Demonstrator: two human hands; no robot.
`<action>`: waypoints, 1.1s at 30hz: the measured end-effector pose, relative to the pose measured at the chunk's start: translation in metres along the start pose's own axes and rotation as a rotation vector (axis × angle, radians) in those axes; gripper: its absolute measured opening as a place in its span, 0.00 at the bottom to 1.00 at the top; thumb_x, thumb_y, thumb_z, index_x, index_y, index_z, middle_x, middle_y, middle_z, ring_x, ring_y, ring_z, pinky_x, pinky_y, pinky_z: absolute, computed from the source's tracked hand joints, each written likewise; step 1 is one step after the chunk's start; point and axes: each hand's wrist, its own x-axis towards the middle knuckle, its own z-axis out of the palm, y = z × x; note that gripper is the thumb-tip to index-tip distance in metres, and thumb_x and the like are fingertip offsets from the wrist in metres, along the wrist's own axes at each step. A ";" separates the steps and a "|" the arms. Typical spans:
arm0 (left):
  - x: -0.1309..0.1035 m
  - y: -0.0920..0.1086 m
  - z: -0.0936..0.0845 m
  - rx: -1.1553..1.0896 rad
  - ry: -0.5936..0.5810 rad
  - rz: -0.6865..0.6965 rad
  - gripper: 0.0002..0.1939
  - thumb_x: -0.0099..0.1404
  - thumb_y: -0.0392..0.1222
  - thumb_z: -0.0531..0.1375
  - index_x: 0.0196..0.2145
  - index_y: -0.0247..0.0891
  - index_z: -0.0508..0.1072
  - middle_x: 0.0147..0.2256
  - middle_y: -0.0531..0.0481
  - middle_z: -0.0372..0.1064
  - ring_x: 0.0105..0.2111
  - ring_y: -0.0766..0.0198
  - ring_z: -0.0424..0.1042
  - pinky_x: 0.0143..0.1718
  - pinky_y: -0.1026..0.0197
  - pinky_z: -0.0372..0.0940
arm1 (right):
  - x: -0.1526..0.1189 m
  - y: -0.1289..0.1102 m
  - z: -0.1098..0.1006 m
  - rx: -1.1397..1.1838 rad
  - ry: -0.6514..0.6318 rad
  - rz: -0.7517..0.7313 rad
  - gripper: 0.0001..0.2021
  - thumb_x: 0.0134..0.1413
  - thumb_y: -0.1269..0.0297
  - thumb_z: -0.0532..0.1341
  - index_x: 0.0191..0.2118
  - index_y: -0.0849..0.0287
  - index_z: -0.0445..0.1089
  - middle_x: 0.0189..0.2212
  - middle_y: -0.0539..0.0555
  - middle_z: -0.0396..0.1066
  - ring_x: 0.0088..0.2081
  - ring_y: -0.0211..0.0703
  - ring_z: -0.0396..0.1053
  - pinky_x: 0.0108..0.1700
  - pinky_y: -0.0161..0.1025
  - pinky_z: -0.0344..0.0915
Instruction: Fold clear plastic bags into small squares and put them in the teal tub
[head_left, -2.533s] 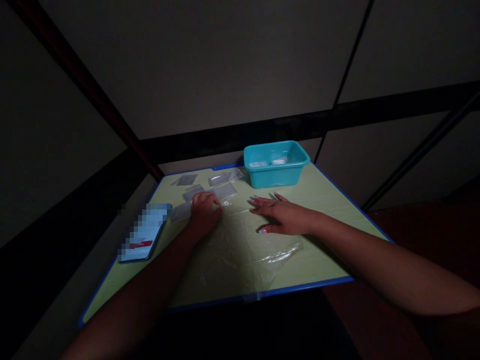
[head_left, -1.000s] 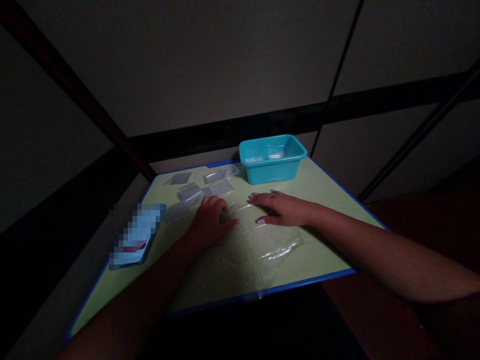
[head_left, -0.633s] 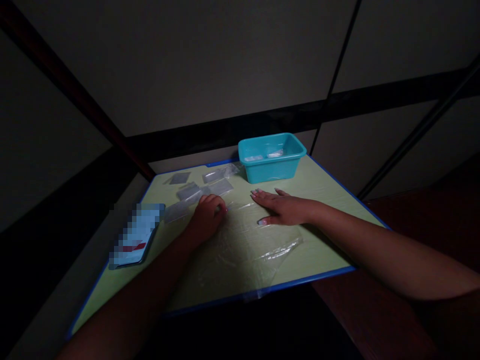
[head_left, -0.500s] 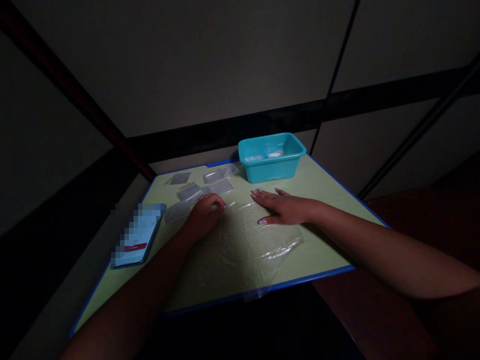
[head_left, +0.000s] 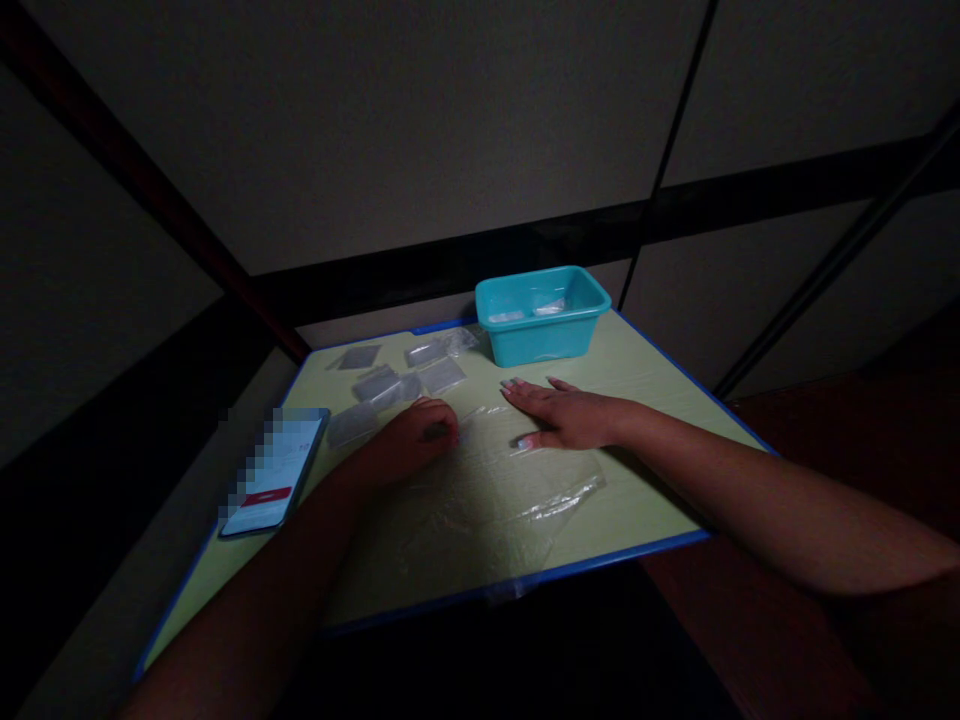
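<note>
A clear, thin plastic sheet [head_left: 525, 525] lies wrinkled across the table, its near end hanging over the front edge. At the sheet's left side, my left hand [head_left: 416, 435] is closed, thumb and fingertips pinched together on what looks like its edge. My right hand [head_left: 570, 415] presses flat with spread fingers at the sheet's upper right. Beyond my left hand lie several small clear plastic packets [head_left: 442, 375], holding flat greyish pieces. A turquoise plastic basket [head_left: 536, 345] stands behind my right hand, with a few clear packets [head_left: 551, 306] inside.
A phone [head_left: 274, 480] with a lit screen, partly pixelated, rests at the table's left edge. The pale yellow-green table [head_left: 660, 450] has a blue rim. Dark panelled walls [head_left: 450, 120] rise right behind it and on the left. The surroundings are dim.
My left hand has shifted slightly right and nearer to me, its fingers curling lower over the sheet. The right hand stays in place.
</note>
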 end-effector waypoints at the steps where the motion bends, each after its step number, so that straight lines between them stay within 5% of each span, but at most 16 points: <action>1: 0.000 0.000 -0.001 0.001 -0.026 0.009 0.06 0.64 0.41 0.55 0.31 0.39 0.68 0.35 0.51 0.68 0.39 0.60 0.67 0.44 0.57 0.61 | 0.000 0.000 0.000 0.001 -0.004 0.003 0.42 0.58 0.40 0.50 0.69 0.58 0.34 0.68 0.62 0.34 0.67 0.56 0.35 0.64 0.63 0.36; 8: -0.003 0.005 -0.011 -0.039 -0.212 0.013 0.07 0.64 0.40 0.55 0.30 0.39 0.69 0.34 0.52 0.66 0.39 0.62 0.66 0.43 0.61 0.61 | -0.001 -0.002 -0.002 0.002 -0.016 0.016 0.43 0.57 0.41 0.53 0.69 0.59 0.35 0.68 0.63 0.33 0.67 0.57 0.34 0.64 0.64 0.35; 13: -0.004 0.001 -0.012 -0.040 -0.220 -0.006 0.07 0.64 0.43 0.55 0.30 0.38 0.69 0.34 0.52 0.66 0.38 0.62 0.66 0.42 0.61 0.61 | 0.000 -0.004 -0.003 0.005 0.021 -0.011 0.41 0.58 0.42 0.52 0.69 0.55 0.35 0.68 0.62 0.34 0.68 0.56 0.34 0.62 0.66 0.36; 17: -0.002 0.002 -0.011 -0.057 -0.094 -0.043 0.13 0.65 0.48 0.53 0.28 0.38 0.68 0.31 0.50 0.66 0.34 0.61 0.66 0.39 0.60 0.62 | -0.001 -0.012 -0.005 0.013 0.051 -0.060 0.38 0.60 0.44 0.51 0.69 0.52 0.36 0.68 0.59 0.34 0.68 0.55 0.35 0.63 0.66 0.33; 20: 0.001 0.002 -0.007 0.004 0.150 -0.059 0.17 0.67 0.50 0.48 0.26 0.39 0.66 0.31 0.49 0.66 0.35 0.60 0.66 0.41 0.57 0.62 | -0.002 -0.019 -0.006 0.016 0.043 -0.091 0.36 0.61 0.46 0.51 0.69 0.52 0.36 0.68 0.58 0.36 0.68 0.54 0.36 0.63 0.66 0.32; 24: 0.003 0.002 0.005 0.217 0.335 -0.045 0.17 0.66 0.53 0.51 0.38 0.38 0.70 0.43 0.42 0.68 0.47 0.54 0.65 0.52 0.49 0.58 | -0.003 -0.025 -0.006 0.027 0.039 -0.118 0.36 0.62 0.47 0.51 0.69 0.52 0.36 0.68 0.59 0.36 0.67 0.55 0.38 0.63 0.65 0.30; 28: -0.002 0.010 0.021 0.384 0.117 -0.084 0.33 0.65 0.60 0.50 0.60 0.35 0.59 0.65 0.34 0.47 0.65 0.43 0.44 0.61 0.38 0.43 | -0.002 -0.029 -0.003 0.029 0.003 -0.149 0.36 0.62 0.46 0.50 0.69 0.52 0.35 0.68 0.59 0.37 0.68 0.53 0.37 0.63 0.65 0.29; 33: -0.008 0.016 0.035 0.441 -0.164 -0.157 0.38 0.68 0.60 0.43 0.67 0.33 0.41 0.67 0.34 0.34 0.67 0.47 0.36 0.61 0.37 0.40 | -0.003 -0.029 0.000 -0.011 -0.060 -0.125 0.37 0.61 0.46 0.51 0.69 0.55 0.35 0.67 0.62 0.36 0.68 0.53 0.35 0.62 0.65 0.28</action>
